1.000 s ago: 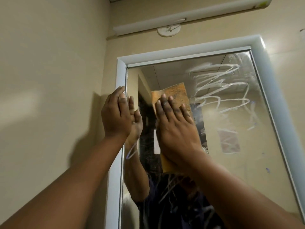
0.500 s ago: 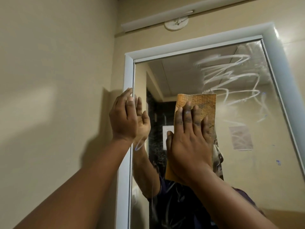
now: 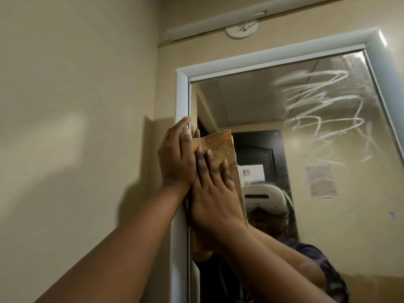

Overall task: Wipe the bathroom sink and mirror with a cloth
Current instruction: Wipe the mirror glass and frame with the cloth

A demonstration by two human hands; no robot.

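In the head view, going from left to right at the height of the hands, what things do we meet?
Wall → left hand → cloth → reflected door → white smears → right frame.

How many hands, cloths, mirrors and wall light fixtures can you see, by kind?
Hands: 2, left hand and right hand
Cloth: 1
Mirror: 1
Light fixture: 1
Total: 5
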